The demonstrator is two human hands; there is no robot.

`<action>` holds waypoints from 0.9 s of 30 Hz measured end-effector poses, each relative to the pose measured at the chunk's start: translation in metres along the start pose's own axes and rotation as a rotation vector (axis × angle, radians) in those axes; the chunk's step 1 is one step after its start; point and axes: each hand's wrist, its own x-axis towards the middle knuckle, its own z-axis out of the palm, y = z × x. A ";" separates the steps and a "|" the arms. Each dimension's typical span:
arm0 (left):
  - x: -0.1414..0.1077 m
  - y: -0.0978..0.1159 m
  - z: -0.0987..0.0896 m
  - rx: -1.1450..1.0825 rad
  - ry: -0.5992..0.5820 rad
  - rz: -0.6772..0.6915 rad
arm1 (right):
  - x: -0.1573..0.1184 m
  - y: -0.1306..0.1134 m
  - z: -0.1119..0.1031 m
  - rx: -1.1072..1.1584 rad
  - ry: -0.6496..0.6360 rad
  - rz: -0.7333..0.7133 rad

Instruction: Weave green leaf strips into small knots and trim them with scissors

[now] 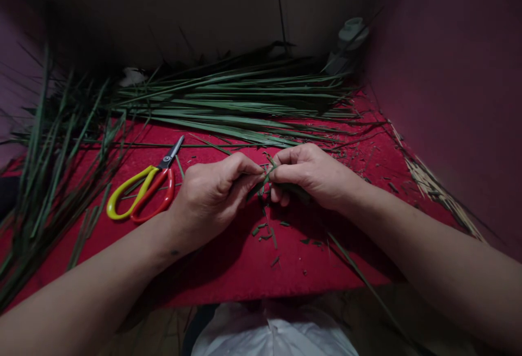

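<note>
Both hands meet over the middle of the red-covered table point(244, 280), pinching a small piece of folded green leaf strips point(267, 175). My left hand point(214, 187) is closed, thumb and forefinger gripping its left side. From the right, my right hand point(312, 174) pinches the same piece, its other fingers curled beneath. A long leaf strip point(350, 263) trails below my right forearm and over the table's front edge. Fingers hide much of the piece, so its full shape cannot be made out. Scissors point(157, 176) with one yellow and one red handle lie partly open beside my left wrist.
Long green leaves point(228, 95) lie in a wide pile across the back. More leaves point(53, 166) spread along the left side. Thin pale sticks point(436, 195) rest along the right wall. A whitish bottle point(351, 35) stands at back right. Small leaf scraps point(267, 232) litter the cloth.
</note>
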 end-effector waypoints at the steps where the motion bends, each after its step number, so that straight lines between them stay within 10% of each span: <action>1: 0.000 0.000 0.000 0.030 0.001 0.022 | 0.000 0.000 0.000 -0.002 0.003 -0.001; 27: -0.004 0.001 0.010 0.314 0.049 0.155 | -0.001 0.001 0.001 -0.027 0.032 -0.008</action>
